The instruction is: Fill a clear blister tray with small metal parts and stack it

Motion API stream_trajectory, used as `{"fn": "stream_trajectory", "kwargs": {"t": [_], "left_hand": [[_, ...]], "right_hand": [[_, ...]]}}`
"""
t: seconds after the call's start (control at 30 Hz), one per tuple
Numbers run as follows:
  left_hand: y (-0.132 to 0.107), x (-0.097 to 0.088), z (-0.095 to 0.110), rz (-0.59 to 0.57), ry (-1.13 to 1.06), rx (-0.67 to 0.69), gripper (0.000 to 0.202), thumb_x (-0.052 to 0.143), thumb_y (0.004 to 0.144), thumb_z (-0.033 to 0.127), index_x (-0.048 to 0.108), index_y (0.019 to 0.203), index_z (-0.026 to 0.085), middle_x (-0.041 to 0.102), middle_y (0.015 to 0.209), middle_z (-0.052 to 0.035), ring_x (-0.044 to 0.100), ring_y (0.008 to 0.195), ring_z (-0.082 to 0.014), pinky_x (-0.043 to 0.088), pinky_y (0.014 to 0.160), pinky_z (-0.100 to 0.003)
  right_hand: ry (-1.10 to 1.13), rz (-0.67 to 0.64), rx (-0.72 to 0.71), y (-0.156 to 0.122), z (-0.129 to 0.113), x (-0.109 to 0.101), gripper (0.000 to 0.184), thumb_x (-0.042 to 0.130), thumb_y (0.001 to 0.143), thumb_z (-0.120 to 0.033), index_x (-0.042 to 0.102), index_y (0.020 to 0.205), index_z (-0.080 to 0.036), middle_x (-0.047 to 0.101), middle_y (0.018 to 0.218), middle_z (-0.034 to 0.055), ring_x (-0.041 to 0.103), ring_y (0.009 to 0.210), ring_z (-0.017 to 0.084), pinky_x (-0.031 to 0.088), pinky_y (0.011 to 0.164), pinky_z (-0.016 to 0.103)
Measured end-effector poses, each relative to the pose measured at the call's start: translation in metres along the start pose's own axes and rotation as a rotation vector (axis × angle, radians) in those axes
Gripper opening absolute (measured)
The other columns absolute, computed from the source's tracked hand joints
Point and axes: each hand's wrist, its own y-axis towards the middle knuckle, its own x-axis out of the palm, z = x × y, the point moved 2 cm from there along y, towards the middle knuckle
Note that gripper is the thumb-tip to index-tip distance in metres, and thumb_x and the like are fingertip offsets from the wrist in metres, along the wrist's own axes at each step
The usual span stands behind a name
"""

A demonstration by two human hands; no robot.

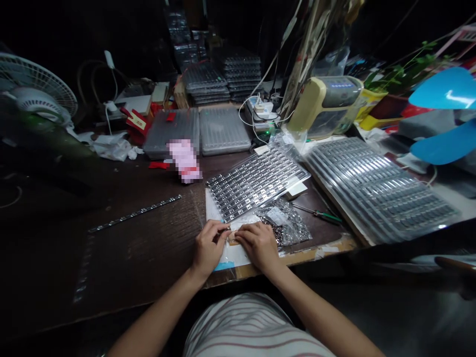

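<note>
1. Tan and partly hidden, a small piece (pixel 233 239) of paper or card lay at the lower middle of the frame, on a white sheet (pixel 217 210) and between the two hands.
2. The left hand (pixel 209 248) was narrow, its fingertips closed on the left side of the small piece. A thin dark sliver showed at those fingertips, too small to identify.
3. The right hand (pixel 258 246) was also narrow, its fingers curved down over the right side of the small piece and almost meeting the left fingertips.
4. Just above the hands, a clear plastic tray (pixel 256 181) of silver metal parts lay at a slant, partly on the white sheet. To its lower right sat a clear bag of loose metal parts (pixel 286 223), with a green-handled screwdriver (pixel 317 213) just beyond it.
5. At the right of the frame, a stack of similar trays (pixel 375 191) rested on a board. Left of the hands, a metal strip (pixel 134 213) lay on the dark wooden desk (pixel 141 248).
6. Toward the upper middle stood two grey plastic cases (pixel 223 131) side by side, with a blurred pink object (pixel 184 161) in front of the left one. A beige machine (pixel 323 106) stood at the upper right, and a white desk fan (pixel 37 84) at the upper left.
</note>
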Motion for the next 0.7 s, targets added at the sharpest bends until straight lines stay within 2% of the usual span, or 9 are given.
{"fn": "stream_trajectory", "kwargs": {"t": [0.13,0.27,0.37,0.5,0.6,0.7], "left_hand": [[-0.001,0.001,0.000,-0.012,-0.003,0.000,0.012,0.057,0.085,0.025,0.067,0.091,0.021,0.063,0.087,-0.0039,0.063,0.082,-0.0158,0.051,0.070,-0.025],[-0.001,0.001,0.001,-0.005,-0.007,-0.014,0.012,0.058,0.085,0.024,0.067,0.091,0.021,0.063,0.087,-0.0037,0.062,0.080,-0.0153,0.051,0.068,-0.025],[0.000,0.001,0.002,-0.012,-0.010,-0.027,0.012,0.058,0.084,0.023,0.068,0.091,0.021,0.063,0.087,-0.0039,0.062,0.079,-0.0150,0.051,0.067,-0.024],[0.006,-0.001,0.009,-0.029,-0.023,-0.034,0.011,0.059,0.084,0.023,0.068,0.089,0.020,0.064,0.087,-0.0043,0.062,0.080,-0.0155,0.051,0.066,-0.024],[0.012,0.001,0.016,-0.094,-0.028,-0.022,0.010,0.060,0.084,0.021,0.068,0.089,0.020,0.064,0.088,-0.0045,0.062,0.079,-0.0150,0.050,0.065,-0.024],[0.012,0.011,0.020,-0.189,-0.022,0.046,0.010,0.061,0.084,0.021,0.069,0.090,0.020,0.064,0.086,-0.0041,0.060,0.079,-0.0145,0.049,0.069,-0.025]], "right_hand": [[-0.057,-0.039,-0.010,-0.003,0.007,-0.003,0.018,0.055,0.090,-0.033,0.068,0.102,-0.030,0.068,0.101,0.0025,0.053,0.086,0.018,0.035,0.072,0.033],[-0.163,-0.079,-0.049,-0.010,0.029,-0.017,0.028,0.052,0.092,-0.028,0.061,0.118,-0.028,0.063,0.117,0.0033,0.050,0.104,0.022,0.037,0.082,0.037],[-0.164,-0.098,-0.105,-0.017,0.042,-0.022,0.023,0.052,0.092,-0.026,0.063,0.112,-0.028,0.065,0.114,0.0020,0.051,0.105,0.021,0.037,0.086,0.037],[-0.125,-0.028,-0.069,-0.023,0.047,-0.021,0.016,0.051,0.092,-0.026,0.067,0.097,-0.023,0.068,0.099,0.0031,0.056,0.092,0.018,0.039,0.080,0.032],[-0.125,0.019,-0.053,-0.024,0.044,-0.020,0.015,0.051,0.092,-0.024,0.066,0.092,-0.020,0.068,0.095,0.0044,0.056,0.087,0.018,0.039,0.078,0.031],[-0.108,0.036,-0.042,-0.024,0.043,-0.021,0.017,0.049,0.093,-0.023,0.065,0.091,-0.019,0.068,0.094,0.0047,0.056,0.087,0.017,0.038,0.078,0.031]]}}
